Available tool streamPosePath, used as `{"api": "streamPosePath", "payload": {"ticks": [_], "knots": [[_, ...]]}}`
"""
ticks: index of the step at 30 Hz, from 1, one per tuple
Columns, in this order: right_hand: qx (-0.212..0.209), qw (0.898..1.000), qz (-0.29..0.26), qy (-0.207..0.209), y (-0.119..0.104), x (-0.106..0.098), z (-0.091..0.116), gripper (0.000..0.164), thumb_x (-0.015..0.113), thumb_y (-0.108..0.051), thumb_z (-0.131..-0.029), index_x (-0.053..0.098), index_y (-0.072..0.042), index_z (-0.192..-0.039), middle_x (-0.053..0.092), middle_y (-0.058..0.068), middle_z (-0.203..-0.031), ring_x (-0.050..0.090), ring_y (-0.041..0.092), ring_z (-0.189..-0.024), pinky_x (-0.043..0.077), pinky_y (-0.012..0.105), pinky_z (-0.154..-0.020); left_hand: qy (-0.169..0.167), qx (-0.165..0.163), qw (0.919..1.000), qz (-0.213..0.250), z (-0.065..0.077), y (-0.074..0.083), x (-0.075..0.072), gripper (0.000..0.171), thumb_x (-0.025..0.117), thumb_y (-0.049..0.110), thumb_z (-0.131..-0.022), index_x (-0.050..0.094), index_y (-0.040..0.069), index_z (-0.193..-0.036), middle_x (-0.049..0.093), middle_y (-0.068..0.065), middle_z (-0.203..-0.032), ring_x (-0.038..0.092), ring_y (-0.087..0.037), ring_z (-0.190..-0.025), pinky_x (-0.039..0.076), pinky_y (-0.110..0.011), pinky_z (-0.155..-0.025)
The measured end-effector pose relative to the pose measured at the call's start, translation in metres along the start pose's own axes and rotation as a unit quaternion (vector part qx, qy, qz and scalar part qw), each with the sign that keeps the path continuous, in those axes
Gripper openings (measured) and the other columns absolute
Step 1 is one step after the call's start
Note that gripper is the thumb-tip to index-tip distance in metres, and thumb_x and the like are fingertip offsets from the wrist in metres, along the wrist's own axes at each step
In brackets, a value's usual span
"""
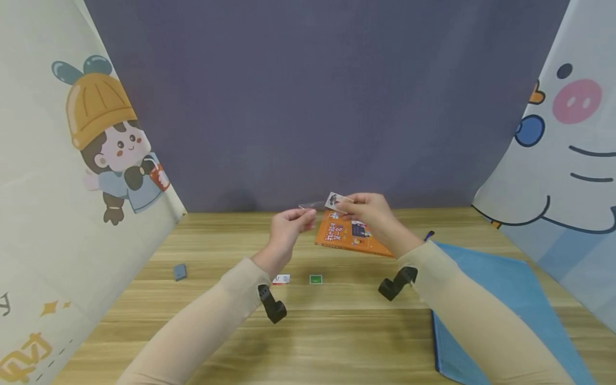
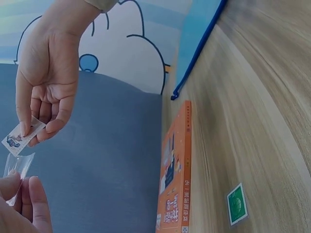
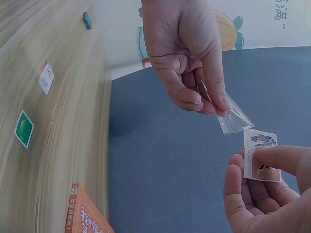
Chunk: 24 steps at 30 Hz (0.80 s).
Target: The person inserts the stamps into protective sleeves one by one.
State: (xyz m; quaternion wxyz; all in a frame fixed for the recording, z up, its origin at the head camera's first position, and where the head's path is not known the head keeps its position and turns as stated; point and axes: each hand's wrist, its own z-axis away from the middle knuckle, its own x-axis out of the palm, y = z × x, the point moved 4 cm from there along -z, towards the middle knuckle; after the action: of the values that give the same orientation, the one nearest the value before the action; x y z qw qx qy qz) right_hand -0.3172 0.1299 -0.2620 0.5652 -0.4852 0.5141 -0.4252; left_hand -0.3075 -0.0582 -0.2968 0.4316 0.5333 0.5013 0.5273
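Observation:
My left hand [image 1: 287,232] pinches a small clear plastic sleeve [image 3: 235,116] between thumb and fingers, its mouth toward the other hand. My right hand [image 1: 370,214] holds a postage stamp [image 3: 262,155] with perforated edges and a printed picture, thumb on its face. In the right wrist view the stamp's corner is right at the sleeve's open edge. Both hands are raised above the table, close to an orange book [image 1: 353,235]. A green stamp [image 1: 315,279] lies on the table below, with a white and red card [image 1: 281,279] to its left, partly behind the left wrist.
A small blue-grey block [image 1: 179,271] sits at the left of the wooden table [image 1: 337,331]. On the right lies a large blue mesh pouch [image 1: 500,289] with a dark edge, partly under the right sleeve. A dark cloth [image 1: 308,96] hangs behind the table.

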Motion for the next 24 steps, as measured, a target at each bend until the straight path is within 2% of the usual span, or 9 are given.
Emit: {"api": "streamPosePath", "payload": {"ticks": [9,16,24], "knots": [[0.001,1.0,0.01,-0.003,-0.0004,0.0018,0.0019,0.028,0.069,-0.019,-0.091,0.063,-0.001,-0.112,0.07,0.006,-0.101,0.067,0.01,-0.081,0.057,0.027,-0.087,0.005,-0.004,1.0,-0.002,-0.0002,-0.0002,0.0002,0.022,0.073,0.012,-0.086,0.069,-0.002,-0.104,0.07,-0.004,-0.086,0.067,-0.012,-0.077,0.06,-0.026,-0.081],[0.004,1.0,0.015,-0.01,0.0016,0.0045,0.0019,0.031,0.07,-0.019,-0.09,0.063,0.0,-0.113,0.069,0.011,-0.109,0.067,0.01,-0.079,0.057,0.026,-0.085,0.003,0.003,1.0,0.008,-0.0003,-0.0007,0.0008,0.02,0.072,0.011,-0.087,0.068,-0.002,-0.102,0.069,-0.002,-0.086,0.066,-0.015,-0.08,0.058,-0.035,-0.089],[0.002,1.0,-0.005,-0.008,0.0043,0.006,0.0002,0.03,0.068,-0.015,-0.091,0.061,0.003,-0.115,0.067,0.016,-0.113,0.067,0.011,-0.077,0.058,0.023,-0.079,0.007,0.01,0.9998,0.013,-0.001,-0.0019,0.0008,0.019,0.072,0.009,-0.086,0.068,-0.003,-0.1,0.068,-0.001,-0.084,0.066,-0.014,-0.077,0.06,-0.028,-0.079]]}}
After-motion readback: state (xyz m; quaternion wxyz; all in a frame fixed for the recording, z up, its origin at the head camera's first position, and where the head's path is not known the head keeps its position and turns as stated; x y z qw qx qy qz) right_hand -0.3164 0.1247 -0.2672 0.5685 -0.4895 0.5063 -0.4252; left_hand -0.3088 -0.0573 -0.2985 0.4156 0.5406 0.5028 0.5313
